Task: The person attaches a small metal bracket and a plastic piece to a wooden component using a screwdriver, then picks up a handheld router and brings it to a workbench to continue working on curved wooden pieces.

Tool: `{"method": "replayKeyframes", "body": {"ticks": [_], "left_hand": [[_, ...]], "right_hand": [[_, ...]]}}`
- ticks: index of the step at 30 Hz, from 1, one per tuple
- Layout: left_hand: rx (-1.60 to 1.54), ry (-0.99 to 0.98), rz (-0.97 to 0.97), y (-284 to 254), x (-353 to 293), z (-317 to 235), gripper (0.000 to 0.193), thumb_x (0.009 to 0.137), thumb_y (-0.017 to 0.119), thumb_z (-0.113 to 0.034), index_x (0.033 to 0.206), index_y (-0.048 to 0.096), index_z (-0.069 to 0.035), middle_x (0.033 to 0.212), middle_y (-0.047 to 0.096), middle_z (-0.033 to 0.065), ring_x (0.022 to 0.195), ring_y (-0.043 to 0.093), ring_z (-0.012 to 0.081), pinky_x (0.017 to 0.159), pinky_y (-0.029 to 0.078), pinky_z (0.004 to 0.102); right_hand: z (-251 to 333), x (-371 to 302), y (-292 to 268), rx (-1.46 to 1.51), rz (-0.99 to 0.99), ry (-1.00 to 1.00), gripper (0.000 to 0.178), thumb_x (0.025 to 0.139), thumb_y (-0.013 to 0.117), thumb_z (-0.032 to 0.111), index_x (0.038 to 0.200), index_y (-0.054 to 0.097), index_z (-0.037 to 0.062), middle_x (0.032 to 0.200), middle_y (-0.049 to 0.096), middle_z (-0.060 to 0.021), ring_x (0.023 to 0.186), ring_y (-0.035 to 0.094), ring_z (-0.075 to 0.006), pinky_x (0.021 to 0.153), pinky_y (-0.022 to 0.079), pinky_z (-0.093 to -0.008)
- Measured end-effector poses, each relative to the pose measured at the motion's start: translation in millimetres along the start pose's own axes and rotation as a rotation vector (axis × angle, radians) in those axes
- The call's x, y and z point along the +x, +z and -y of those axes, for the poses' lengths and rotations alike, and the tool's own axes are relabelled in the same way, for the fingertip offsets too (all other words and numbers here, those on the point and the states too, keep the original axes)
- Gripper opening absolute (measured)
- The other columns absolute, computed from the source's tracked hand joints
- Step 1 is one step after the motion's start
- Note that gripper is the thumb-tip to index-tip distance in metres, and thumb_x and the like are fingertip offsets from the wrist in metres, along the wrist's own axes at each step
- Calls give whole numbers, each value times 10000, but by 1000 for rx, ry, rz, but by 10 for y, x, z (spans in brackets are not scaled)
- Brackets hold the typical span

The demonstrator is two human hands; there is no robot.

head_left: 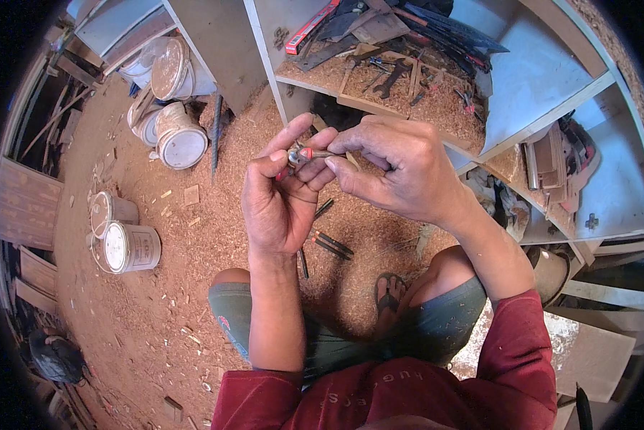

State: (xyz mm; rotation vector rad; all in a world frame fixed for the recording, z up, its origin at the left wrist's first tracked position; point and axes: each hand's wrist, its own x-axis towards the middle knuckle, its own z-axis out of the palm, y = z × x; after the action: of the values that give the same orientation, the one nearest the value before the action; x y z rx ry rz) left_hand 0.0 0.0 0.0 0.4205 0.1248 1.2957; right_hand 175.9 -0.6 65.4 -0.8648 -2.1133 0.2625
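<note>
Both my hands are raised over the shaving-covered floor. In the fingers of my left hand point(282, 197), palm up, rests a small red-and-silver metal bit point(306, 153) with a thin shank, like a router bit. Its rounded silver end lies by the thumb, and another bit of red shows below it. My right hand point(394, 168) pinches the shank end from the right, thumb and fingers together. A thin pale sliver sticks out by the right fingertips; what it is I cannot tell. Below the hands, several slim dark sticks point(333, 245), some with orange bands, lie on the floor.
Ahead stands an open cabinet whose shelf point(437, 118) carries wrenches point(392, 79), loose tools and shavings. White buckets point(132, 247) stand at the left, with more buckets point(183, 147) farther back. A dusty board point(587, 355) lies at the lower right.
</note>
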Motion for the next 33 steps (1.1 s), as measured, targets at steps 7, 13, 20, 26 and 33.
{"method": "replayKeyframes", "body": {"ticks": [7, 13, 20, 26, 33], "left_hand": [[9, -1, 6, 2, 4, 4, 518, 876, 401, -152, 1321, 390, 112, 1156, 568, 326, 1018, 635, 352, 899, 531, 433], [-3, -14, 17, 1, -3, -1, 516, 878, 403, -161, 1320, 397, 107, 1163, 570, 316, 1027, 631, 352, 902, 527, 437], [3, -16, 22, -8, -1, 0, 516, 879, 408, -168, 1317, 401, 106, 1162, 573, 313, 1038, 626, 349, 907, 525, 437], [-5, -6, 22, 15, -5, 12, 513, 885, 409, -172, 1313, 404, 110, 1165, 569, 318, 1040, 623, 362, 913, 522, 444], [35, -35, 30, -8, -5, -20, 501, 900, 393, -162, 1310, 384, 127, 1155, 564, 334, 1053, 615, 373, 891, 539, 445]], "right_hand": [[-4, -3, -4, -1, 1, -1, 188, 727, 717, 126, 862, 663, 8, 820, 678, -129, 709, 670, -271, 618, 539, -343], [-11, -2, -3, 11, -2, -9, 185, 726, 714, 125, 855, 659, 4, 812, 676, -131, 710, 669, -273, 620, 539, -345], [-11, 1, 2, 21, -7, -7, 181, 729, 712, 124, 861, 661, 12, 820, 678, -127, 716, 671, -272, 627, 541, -342], [-3, -3, -1, 28, -7, 9, 177, 732, 711, 127, 861, 662, 16, 820, 677, -126, 712, 670, -273, 625, 541, -341], [12, -4, -11, 28, -3, 11, 170, 728, 714, 125, 845, 661, 13, 812, 677, -125, 702, 670, -269, 619, 541, -338]]}}
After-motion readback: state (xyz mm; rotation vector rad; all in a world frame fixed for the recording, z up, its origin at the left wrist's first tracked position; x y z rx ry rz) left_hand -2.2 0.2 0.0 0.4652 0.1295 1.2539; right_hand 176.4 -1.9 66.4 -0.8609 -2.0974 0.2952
